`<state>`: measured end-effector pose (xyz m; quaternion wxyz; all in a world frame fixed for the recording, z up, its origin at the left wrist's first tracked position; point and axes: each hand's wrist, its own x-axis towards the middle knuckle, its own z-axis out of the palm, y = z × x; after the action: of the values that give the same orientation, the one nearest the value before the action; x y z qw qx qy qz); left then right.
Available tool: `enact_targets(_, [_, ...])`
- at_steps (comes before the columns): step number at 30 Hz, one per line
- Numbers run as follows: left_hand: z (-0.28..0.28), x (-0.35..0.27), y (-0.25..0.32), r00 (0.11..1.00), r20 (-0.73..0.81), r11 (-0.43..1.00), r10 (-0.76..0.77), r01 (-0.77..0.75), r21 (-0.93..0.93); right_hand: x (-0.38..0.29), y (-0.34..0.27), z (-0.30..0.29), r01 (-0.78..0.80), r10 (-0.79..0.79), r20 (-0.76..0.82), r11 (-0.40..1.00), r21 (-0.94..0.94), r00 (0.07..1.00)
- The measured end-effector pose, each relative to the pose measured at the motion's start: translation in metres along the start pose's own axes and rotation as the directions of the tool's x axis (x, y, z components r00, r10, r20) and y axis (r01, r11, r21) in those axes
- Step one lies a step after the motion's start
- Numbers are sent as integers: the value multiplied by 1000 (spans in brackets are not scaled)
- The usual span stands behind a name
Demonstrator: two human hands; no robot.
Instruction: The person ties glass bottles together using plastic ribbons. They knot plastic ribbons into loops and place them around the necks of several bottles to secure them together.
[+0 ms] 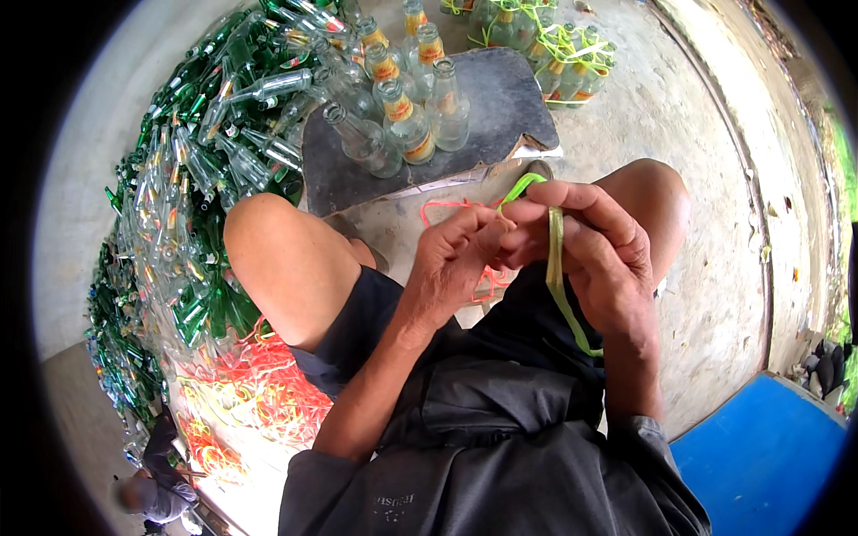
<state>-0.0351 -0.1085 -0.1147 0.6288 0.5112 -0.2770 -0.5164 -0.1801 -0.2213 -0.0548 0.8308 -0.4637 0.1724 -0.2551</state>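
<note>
My left hand [459,261] and my right hand [600,248] meet above my lap, thumbs and fingers pinching a yellow-green plastic strip [556,261]. A bright loop of it rises over the fingertips, and one end hangs from my right hand toward my dark shorts. Fingers hide the part between the hands. In front of my knees is a dark, worn board [499,87] with a chipped edge. Several clear glass bottles [407,127] stand upright on it in a cluster, some with yellow and red labels.
A large heap of green and clear glass bottles [201,174] fills the left side. Bottle bundles tied with yellow-green strips [573,77] stand beyond the board. Tangled red and yellow strips [275,385] lie at lower left, near another person [161,496]. A blue panel [764,449] is at lower right.
</note>
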Motion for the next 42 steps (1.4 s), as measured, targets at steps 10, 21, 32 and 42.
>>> enact_targets(10, [35,-31,-3,982,161,896,-95,155,-417,9,2,1,61,-107,-32,760,-647,994])
enact_targets(21, [23,-27,-8,973,173,805,-151,223,-550,11,15,-12,176,-252,25,600,-781,967])
enact_targets(32, [-5,-26,37,963,28,889,-269,260,-378,7,2,-29,66,-280,-42,364,-929,959])
enact_targets(42, [-57,-36,75,987,43,945,-157,163,-283,25,-20,-51,123,-284,56,224,-967,957])
